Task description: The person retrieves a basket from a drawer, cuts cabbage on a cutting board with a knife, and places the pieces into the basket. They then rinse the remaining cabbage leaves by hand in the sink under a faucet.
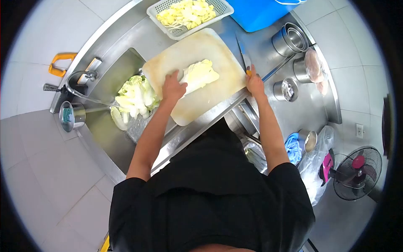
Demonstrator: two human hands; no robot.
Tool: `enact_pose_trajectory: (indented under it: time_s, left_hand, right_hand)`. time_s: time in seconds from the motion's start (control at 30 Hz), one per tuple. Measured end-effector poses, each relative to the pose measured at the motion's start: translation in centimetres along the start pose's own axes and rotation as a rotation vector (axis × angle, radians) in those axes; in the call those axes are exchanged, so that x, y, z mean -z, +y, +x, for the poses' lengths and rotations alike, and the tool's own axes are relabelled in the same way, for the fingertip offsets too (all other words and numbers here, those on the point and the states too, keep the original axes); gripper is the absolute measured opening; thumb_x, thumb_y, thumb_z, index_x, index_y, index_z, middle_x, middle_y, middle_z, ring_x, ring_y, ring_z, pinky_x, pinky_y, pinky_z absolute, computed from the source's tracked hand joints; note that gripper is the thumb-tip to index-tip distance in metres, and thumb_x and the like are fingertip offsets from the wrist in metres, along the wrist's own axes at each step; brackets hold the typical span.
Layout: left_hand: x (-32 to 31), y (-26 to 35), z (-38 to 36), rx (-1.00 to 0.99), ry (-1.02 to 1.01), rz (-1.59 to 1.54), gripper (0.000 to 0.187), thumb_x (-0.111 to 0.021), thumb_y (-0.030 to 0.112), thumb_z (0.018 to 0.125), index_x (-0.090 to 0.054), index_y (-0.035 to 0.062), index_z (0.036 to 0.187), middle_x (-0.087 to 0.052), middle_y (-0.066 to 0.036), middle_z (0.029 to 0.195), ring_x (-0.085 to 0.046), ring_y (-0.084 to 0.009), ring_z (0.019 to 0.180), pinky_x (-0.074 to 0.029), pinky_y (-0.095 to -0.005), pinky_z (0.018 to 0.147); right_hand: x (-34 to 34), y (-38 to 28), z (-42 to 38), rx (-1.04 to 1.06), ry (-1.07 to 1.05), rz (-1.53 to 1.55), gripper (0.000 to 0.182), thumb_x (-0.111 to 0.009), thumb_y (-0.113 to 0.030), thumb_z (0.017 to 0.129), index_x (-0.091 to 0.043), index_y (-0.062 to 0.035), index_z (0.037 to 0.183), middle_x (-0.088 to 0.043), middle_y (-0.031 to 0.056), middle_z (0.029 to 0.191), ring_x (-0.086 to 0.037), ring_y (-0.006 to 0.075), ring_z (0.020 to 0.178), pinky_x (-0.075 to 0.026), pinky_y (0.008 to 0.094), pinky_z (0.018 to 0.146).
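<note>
A piece of napa cabbage (200, 76) lies on the large cutting board (218, 46), its pale leafy end pointing to the upper right. My left hand (173, 87) rests at the thick white end, fingers closed against it. Beyond the board's right edge, my right hand (255, 82) grips the orange handle of a knife (242, 49). The blade points away from me over the steel counter, apart from the cabbage. More napa cabbage (136, 95) sits in the sink at the left, beside running water.
A grey basket (168, 30) of cut yellow leaves stands behind the board, near a blue container (256, 14). Steel pots (282, 43) line the right. A tap (90, 75) runs into the sink (98, 138). A fan (357, 173) stands lower right.
</note>
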State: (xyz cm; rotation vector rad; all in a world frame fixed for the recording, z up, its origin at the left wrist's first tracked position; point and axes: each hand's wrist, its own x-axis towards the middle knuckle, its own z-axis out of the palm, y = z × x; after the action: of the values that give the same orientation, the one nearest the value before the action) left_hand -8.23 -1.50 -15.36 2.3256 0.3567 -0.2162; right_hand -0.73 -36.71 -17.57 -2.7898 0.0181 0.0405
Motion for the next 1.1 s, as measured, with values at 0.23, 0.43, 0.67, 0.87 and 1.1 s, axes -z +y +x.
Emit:
enact_pose_trajectory:
  time_s: [0.23,0.43,0.67,0.87,1.1]
  left_hand:
    - [-2.6,2.3,3.1,-0.639,0.169,-0.035,0.047,-0.072,0.016,0.069,-0.06,0.0079,0.114,-0.059,-0.016,0.11,-0.058,-0.0325,0.098,-0.047,-0.038,0.087]
    - [-1.3,1.6,2.4,-0.252,0.035,-0.353,0.04,-0.067,0.006,0.073,-0.06,0.0077,0.112,-0.059,-0.008,0.113,-0.057,-0.0194,0.094,-0.047,-0.0312,0.084]
    - [1.5,1.7,3.6,-0.537,0.105,-0.183,0.036,-0.064,0.006,0.067,-0.063,0.0101,0.102,-0.059,-0.01,0.105,-0.056,-0.024,0.095,-0.046,-0.0329,0.084]
    - [-3.2,4.8,3.7,-0.767,0.1,-0.027,0.022,-0.064,0.008,0.064,-0.059,0.0089,0.085,-0.053,-0.012,0.094,-0.053,-0.0314,0.092,-0.047,-0.0377,0.083]
    - [-5.1,2.6,4.2,-0.789,0.1,0.012,0.022,-0.065,0.008,0.063,-0.06,0.0092,0.084,-0.055,-0.012,0.096,-0.054,-0.0307,0.093,-0.048,-0.0371,0.082]
  right_hand:
    - [3.5,-1.7,-4.2,-0.157,0.002,0.631,0.042,-0.049,-0.026,0.089,-0.046,-0.0049,0.125,-0.063,0.026,0.08,-0.062,0.0426,0.08,-0.049,0.049,0.072]
    - [4.1,-4.9,-12.8,0.153,-0.12,0.323,0.026,-0.051,-0.017,0.088,-0.047,0.0005,0.106,-0.058,0.0239,0.065,-0.059,0.0438,0.065,-0.046,0.0481,0.056]
    - [7.6,-8.2,-13.2,0.216,-0.199,0.137,0.015,-0.049,-0.011,0.086,-0.048,0.001,0.094,-0.06,0.025,0.067,-0.061,0.0435,0.068,-0.048,0.0519,0.06]
    - [10.1,-9.9,-12.4,0.207,-0.437,-0.038,0.018,-0.039,-0.007,0.086,-0.048,0.0024,0.098,-0.062,0.0282,0.08,-0.062,0.0449,0.077,-0.048,0.0551,0.068]
    - [3.2,-8.1,-10.5,0.299,-0.4,-0.049,0.017,-0.039,-0.007,0.085,-0.048,0.003,0.096,-0.062,0.0281,0.079,-0.062,0.0454,0.077,-0.048,0.0543,0.068]
